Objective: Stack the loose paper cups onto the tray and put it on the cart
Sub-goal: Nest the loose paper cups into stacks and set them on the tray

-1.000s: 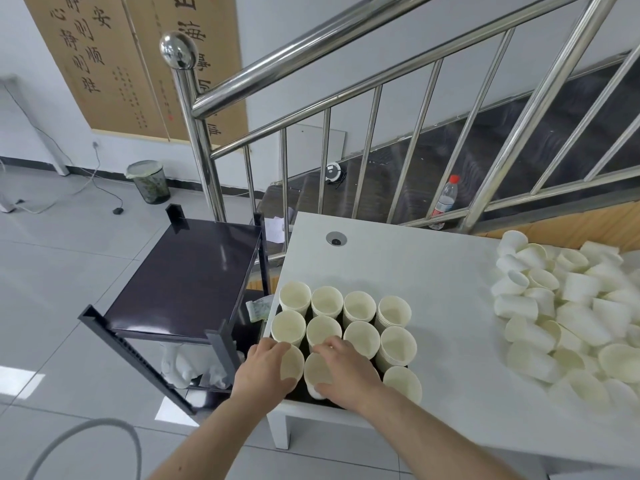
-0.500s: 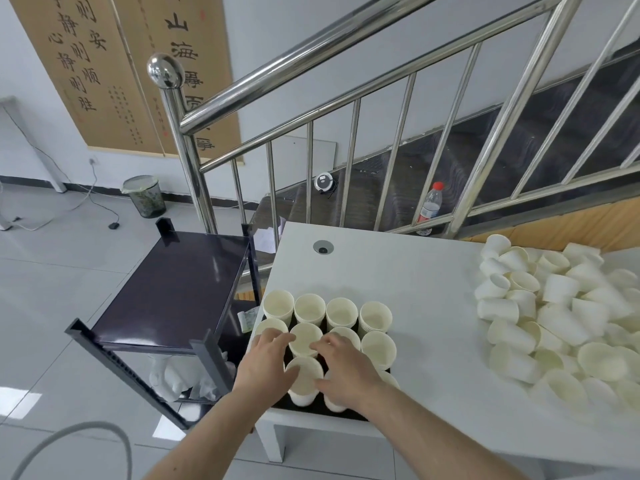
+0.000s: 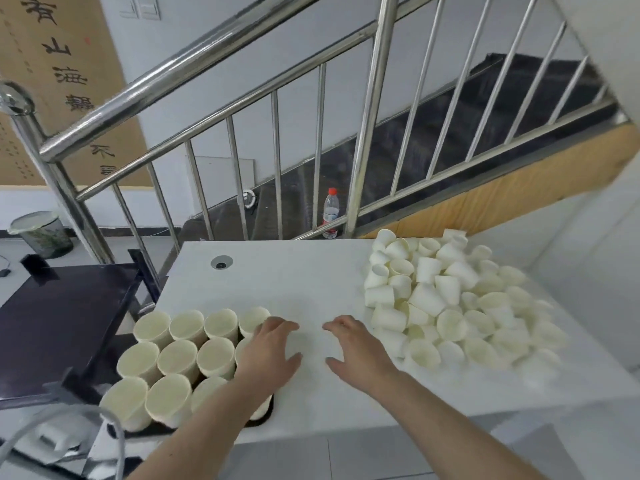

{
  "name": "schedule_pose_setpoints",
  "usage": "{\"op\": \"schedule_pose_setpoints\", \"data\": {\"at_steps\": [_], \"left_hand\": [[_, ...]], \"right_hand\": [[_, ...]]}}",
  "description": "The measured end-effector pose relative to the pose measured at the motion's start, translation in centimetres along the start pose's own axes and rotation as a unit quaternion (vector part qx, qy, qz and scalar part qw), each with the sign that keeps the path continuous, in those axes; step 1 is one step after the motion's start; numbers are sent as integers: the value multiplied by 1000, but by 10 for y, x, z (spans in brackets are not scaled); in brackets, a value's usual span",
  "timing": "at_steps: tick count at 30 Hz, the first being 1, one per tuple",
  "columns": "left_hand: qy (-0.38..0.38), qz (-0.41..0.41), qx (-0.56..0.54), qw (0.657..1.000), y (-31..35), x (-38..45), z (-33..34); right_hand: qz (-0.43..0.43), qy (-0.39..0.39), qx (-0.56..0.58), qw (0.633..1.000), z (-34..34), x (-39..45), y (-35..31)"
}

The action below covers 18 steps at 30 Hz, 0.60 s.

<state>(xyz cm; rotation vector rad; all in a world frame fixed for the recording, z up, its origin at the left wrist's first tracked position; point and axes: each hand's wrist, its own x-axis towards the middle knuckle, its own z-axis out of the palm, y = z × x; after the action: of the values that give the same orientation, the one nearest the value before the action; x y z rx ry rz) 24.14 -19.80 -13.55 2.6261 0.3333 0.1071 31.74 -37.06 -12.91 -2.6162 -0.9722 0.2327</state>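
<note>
Steel stair railing behind white table; calligraphy scroll on wall left of railing; bin on grey floor below scroll.

cream-white paper cups lie heaped on the plain white table; more cream paper cup stacks stand on a black flat tray. the cart's glossy dark purple-black top sits beside it. a clear plastic bottle has a red cap and label. tan scroll bears black calligraphy.
</note>
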Motion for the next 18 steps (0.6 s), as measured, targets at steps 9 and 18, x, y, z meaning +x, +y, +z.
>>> {"op": "schedule_pose_setpoints", "data": {"at_steps": [9,18], "left_hand": [[-40,46,-16,998,99,32,61],[-58,45,-5,997,133,98,85]], "right_hand": [[60,21,-4,998,-44,-36,103],[103,19,0,994,-60,-12,160]]}}
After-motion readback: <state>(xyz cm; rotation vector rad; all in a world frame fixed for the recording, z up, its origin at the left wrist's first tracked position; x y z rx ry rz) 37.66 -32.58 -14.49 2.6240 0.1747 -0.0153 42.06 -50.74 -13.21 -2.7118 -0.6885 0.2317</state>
